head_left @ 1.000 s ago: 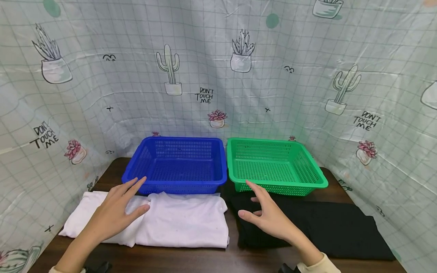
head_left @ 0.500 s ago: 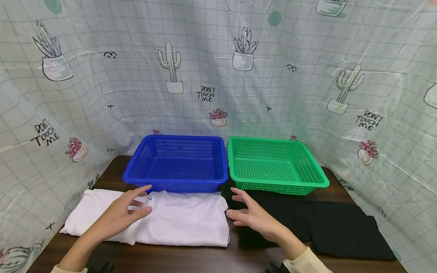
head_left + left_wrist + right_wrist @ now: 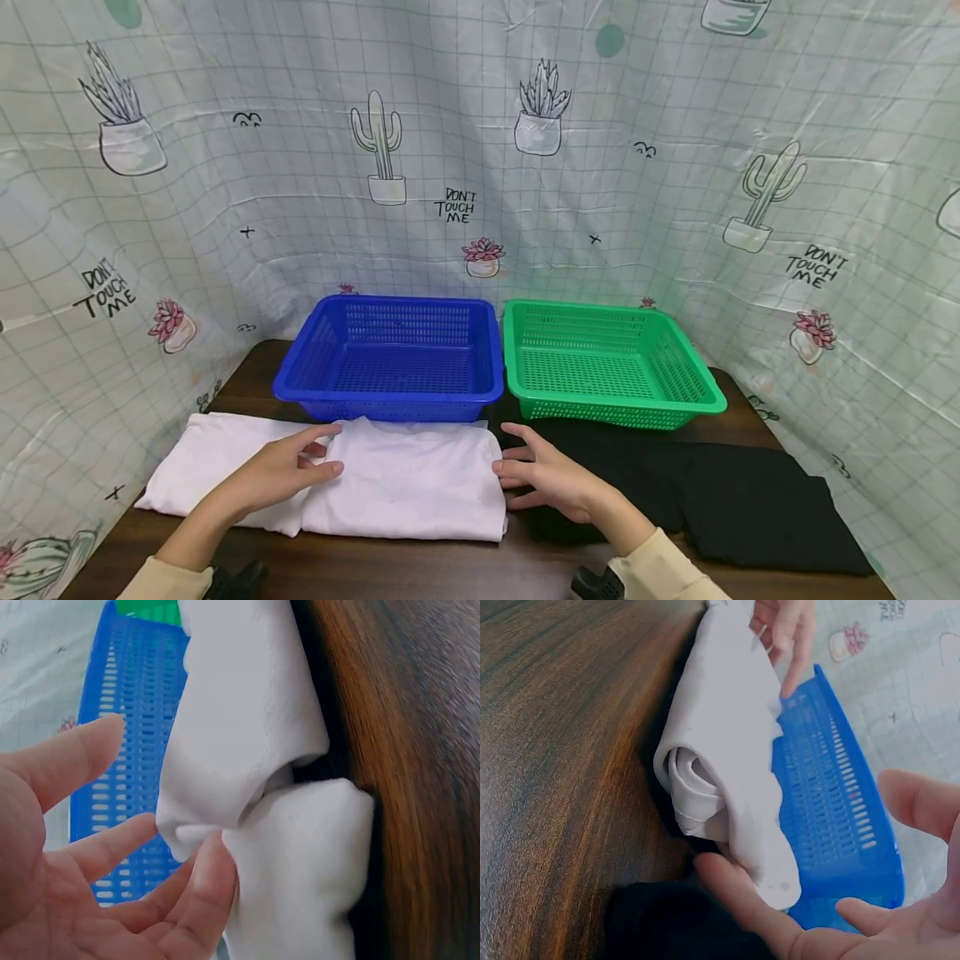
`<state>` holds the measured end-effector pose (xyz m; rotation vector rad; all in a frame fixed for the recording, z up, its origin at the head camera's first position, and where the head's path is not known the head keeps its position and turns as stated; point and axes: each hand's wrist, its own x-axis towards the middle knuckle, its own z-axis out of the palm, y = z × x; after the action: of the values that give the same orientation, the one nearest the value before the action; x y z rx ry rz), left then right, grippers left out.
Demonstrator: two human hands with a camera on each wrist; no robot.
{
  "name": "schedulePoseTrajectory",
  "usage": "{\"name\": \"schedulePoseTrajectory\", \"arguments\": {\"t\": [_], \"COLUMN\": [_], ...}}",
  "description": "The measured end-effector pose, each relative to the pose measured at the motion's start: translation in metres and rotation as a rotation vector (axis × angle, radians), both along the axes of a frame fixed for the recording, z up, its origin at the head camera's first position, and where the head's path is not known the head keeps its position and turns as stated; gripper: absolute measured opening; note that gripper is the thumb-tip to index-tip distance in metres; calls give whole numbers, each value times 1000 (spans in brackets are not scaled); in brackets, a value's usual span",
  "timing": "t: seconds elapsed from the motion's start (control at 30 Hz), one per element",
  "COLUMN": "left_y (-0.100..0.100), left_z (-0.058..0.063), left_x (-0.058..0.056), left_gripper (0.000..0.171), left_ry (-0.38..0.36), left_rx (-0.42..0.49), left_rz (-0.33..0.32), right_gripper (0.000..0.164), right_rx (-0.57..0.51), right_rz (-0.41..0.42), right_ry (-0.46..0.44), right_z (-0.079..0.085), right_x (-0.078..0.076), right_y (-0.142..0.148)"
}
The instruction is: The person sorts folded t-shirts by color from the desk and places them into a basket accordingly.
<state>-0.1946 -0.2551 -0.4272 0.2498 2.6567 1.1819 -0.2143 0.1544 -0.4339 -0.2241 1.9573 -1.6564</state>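
Since approx. 1 s ago, R grip [image 3: 551, 479] has shifted inward from over the black folded fabric bundle [image 3: 630, 462], and L grip [image 3: 285, 471] has come inward a bit too. Both now flank the white, soft, folded fabric bundle [image 3: 408, 479], which lies btwn them on the dark brown wood-grain surface [image 3: 375, 571], directly in front of the blue rectangular perforated plastic basket [image 3: 390, 398]. Each grip's spread, fingers apart, nothing pinched; thumbs at the bundle's ends, exact contact hard to tell. R wrist view: rolled layers at R end. L grip's also over a 2nd white folded bundle [image 3: 217, 454].
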Motion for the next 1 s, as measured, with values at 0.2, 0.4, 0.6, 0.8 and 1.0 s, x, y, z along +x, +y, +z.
{"name": "schedulePoseTrajectory", "arguments": {"t": [0.2,0.4,0.6,0.8,1.0], "left_y": [5,11,18,25,32], "left_z": [-2,0,1,-3,-2], "left_x": [-5,-7,-11,-12,-14], "left_gripper": [70,73,75,72,68], "left_ry": [18,21,16,63,94], "left_rx": [5,8,-8,-3,29], "left_rz": [3,-27,-36,-48,-77], "right_gripper": [85,84,84,82,78], "right_rx": [-37,-60,-62,-33,-4], "right_rz": [-1,-4,-16,3,-4], "right_ry": [-61,-103,-119,-70,-18], "right_z": [-4,-6,-12,-17,-11], "right_x": [-5,-10,-12,-15,-15], "right_y": [-3,-5,-10,-19,-15]}}
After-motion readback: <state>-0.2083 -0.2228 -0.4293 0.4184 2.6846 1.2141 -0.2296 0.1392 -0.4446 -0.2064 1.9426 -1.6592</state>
